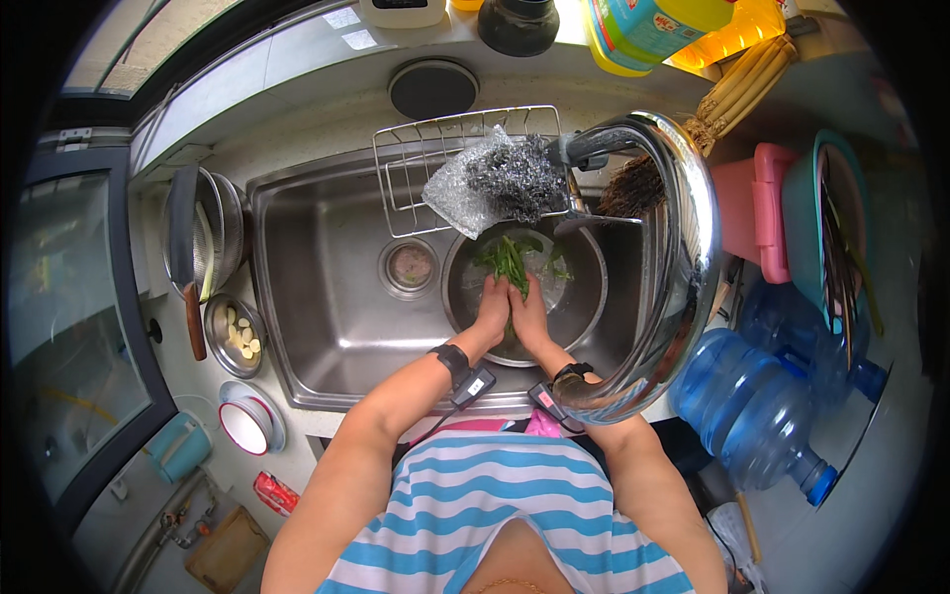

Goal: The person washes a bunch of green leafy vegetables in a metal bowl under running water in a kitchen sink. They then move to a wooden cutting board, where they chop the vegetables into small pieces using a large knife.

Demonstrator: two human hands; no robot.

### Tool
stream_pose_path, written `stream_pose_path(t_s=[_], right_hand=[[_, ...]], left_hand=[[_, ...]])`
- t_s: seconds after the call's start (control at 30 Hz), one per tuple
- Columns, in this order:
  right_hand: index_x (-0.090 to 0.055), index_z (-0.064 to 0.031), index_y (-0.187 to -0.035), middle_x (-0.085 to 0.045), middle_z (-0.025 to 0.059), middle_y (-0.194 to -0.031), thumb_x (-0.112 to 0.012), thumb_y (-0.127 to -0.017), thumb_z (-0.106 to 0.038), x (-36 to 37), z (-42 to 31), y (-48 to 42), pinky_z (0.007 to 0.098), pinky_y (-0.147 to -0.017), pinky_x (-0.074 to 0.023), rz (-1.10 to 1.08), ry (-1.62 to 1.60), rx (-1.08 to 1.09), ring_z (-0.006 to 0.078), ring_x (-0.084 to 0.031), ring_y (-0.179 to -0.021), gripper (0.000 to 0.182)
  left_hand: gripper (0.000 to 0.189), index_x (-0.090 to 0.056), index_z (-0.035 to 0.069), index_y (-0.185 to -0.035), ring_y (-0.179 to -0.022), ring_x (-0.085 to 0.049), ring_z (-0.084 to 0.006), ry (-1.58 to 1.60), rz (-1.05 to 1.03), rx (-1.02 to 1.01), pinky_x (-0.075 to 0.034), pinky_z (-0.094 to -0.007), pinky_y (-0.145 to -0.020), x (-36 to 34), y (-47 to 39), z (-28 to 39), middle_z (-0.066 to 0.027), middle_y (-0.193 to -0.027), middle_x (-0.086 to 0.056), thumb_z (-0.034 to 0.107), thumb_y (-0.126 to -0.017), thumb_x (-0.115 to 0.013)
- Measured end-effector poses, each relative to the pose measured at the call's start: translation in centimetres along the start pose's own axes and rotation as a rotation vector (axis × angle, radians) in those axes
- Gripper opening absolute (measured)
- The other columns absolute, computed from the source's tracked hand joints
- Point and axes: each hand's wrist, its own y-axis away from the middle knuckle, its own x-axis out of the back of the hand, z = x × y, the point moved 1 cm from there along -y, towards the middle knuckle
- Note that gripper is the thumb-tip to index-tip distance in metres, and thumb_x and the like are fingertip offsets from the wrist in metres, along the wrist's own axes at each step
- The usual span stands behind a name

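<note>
Both my left hand (491, 308) and my right hand (528, 310) are closed around a bunch of leafy greens (506, 256), side by side. They work over a round metal basin (598, 297) that stands in the right part of the stainless steel sink (326, 297). Water and a few loose leaves (555, 266) show in the basin beyond my fingers. The stems hang down between my palms, partly hidden by them. Above the basin's far rim sits a steel wool scrubber (516, 178) with clear plastic wrap, on a wire rack (404, 193).
A chrome faucet (701, 245) arches close over the right side. Left of the sink are a cleaver (183, 245) leaning on metal strainers (226, 230), a bowl of peeled garlic (213, 327) and a white bowl (243, 427). Large blue water bottles (749, 416) lie at right.
</note>
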Motion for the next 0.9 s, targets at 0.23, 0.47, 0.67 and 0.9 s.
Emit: stream_pose_path(t_s=[0.23, 0.47, 0.67, 0.9], right_hand=[[-0.04, 0.0014, -0.128, -0.049, 0.0261, -0.121, -0.051, -0.092, -0.023, 5.6, -4.3, -0.1, 0.0422, -0.091, -0.0399, 0.013, 0.077, 0.131, 0.0409, -0.048, -0.111, 0.045], [-0.019, -0.0081, -0.146, -0.015, 0.0166, -0.151, -0.059, -0.084, -0.034, 4.6, -1.1, -1.9, 0.0579, -0.108, -0.0135, 0.064, 0.744, 0.473, 0.037, -0.011, -0.139, 0.077], [-0.019, -0.0089, -0.146, -0.013, 0.0202, -0.151, -0.055, -0.085, -0.041, 1.4, 4.2, -3.2, 0.0588, -0.109, -0.0114, -0.072, 1.294, 0.356, 0.041, -0.008, -0.139, 0.078], [-0.035, -0.0129, -0.139, -0.027, 0.0162, -0.145, -0.064, -0.077, -0.027, 5.3, -2.3, -3.3, 0.054, -0.106, -0.024, -0.279, 0.742, 0.194, 0.0356, -0.024, -0.133, 0.07]], left_hand=[[0.03, -0.046, -0.001, -0.12, -0.106, -0.051, -0.0378, -0.549, 0.177, -0.449, -0.04, -0.0418, -0.088, 1.1, -0.1, 1.5, -0.0226, -0.115, -0.054, 0.017, -0.096, -0.039], [0.069, -0.02, 0.006, -0.145, -0.139, -0.01, -0.0368, -1.452, 0.072, -0.564, -0.012, -0.0542, -0.11, 0.3, -0.8, 0.9, -0.0187, -0.153, -0.004, 0.021, -0.085, -0.051], [0.073, -0.025, 0.01, -0.145, -0.139, -0.011, -0.0354, -1.834, -0.211, -0.464, -0.012, -0.051, -0.112, 1.6, -3.3, 0.2, -0.0185, -0.153, -0.002, 0.032, -0.083, -0.055], [0.066, -0.044, 0.005, -0.133, -0.132, -0.025, -0.0362, -1.7, 0.001, -0.69, -0.026, -0.0492, -0.106, 1.6, -3.3, -1.2, -0.0205, -0.148, -0.019, 0.031, -0.075, -0.064]])
